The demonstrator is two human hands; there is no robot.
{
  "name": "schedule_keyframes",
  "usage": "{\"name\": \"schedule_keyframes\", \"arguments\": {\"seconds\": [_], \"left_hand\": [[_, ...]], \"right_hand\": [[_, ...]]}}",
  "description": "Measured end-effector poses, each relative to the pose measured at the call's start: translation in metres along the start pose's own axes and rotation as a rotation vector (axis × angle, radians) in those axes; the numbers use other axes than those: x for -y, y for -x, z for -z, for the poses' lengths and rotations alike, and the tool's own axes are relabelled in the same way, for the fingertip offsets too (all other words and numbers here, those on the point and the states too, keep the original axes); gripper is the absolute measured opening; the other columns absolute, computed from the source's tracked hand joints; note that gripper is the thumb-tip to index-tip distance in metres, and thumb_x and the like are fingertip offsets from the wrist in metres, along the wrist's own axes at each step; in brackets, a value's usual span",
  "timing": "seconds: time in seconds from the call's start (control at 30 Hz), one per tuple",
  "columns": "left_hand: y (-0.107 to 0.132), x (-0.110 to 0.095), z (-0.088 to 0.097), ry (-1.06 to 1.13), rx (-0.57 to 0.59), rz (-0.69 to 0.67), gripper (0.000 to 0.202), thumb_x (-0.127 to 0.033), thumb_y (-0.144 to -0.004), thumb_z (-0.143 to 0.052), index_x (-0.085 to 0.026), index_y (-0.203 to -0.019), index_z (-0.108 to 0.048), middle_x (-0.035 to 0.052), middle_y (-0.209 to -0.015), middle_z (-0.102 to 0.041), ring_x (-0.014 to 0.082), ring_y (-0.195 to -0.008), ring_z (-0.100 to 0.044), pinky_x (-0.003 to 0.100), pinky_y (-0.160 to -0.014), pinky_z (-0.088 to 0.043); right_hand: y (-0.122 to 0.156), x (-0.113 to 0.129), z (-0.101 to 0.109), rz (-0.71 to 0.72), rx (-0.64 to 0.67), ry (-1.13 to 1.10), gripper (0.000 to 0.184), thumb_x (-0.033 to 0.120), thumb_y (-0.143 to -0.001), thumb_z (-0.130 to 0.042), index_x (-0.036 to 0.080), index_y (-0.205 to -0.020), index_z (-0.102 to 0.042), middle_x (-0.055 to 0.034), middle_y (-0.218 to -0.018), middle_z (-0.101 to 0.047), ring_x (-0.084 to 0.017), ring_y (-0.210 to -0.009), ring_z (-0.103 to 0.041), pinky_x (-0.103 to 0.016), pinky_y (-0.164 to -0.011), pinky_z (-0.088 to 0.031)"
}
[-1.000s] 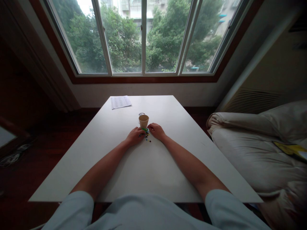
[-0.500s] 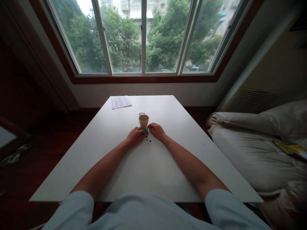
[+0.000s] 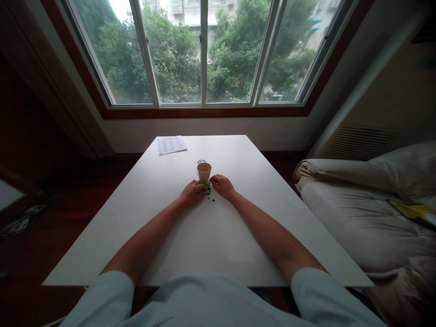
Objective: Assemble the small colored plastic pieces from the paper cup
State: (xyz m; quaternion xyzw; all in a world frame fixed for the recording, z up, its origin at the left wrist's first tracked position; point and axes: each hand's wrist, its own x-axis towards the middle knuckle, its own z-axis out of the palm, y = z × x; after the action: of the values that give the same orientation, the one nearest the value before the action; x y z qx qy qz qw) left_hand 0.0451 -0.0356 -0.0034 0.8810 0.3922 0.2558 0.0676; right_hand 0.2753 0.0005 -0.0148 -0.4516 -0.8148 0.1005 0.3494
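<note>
Through the head camera I saw both forearms stretched out over the white table, the hands meeting near its middle. The left hand lay knuckles up with its fingers curled inward, fingertips at a small heap of coloured beads. The right hand sat just across the heap, equally loosely curled and touching it from the other side. I could not tell whether either hand had a bead pinched; the pieces were too small.

The heap lay on the tabletop between the two hands, with a few stray beads on the near side. Just behind it stood a paper cup, upright. I could not make out anything inside the cup, so as far as I judged, the beads were all out on the table and none visibly in it. A printed sheet lay at the far left corner, well apart, and pale bedding lay off to the right.
</note>
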Motion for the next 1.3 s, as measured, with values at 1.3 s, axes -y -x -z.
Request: {"name": "schedule_keyframes", "arguments": {"seconds": [1.3], "left_hand": [[-0.0007,0.001,0.0003,-0.078,-0.032,0.049,0.018,-0.028,-0.095,-0.062,-0.027,-0.099,-0.08,0.0065,-0.101,-0.075,0.0239,-0.096,-0.062,0.04,-0.091,-0.049]], "right_hand": [[0.0002,0.0009,0.0017,0.016,-0.077,-0.038,0.016,0.013,-0.089,-0.058,0.022,-0.095,-0.07,-0.0046,-0.091,-0.068,-0.021,-0.09,-0.058,-0.032,-0.084,-0.047]]}}
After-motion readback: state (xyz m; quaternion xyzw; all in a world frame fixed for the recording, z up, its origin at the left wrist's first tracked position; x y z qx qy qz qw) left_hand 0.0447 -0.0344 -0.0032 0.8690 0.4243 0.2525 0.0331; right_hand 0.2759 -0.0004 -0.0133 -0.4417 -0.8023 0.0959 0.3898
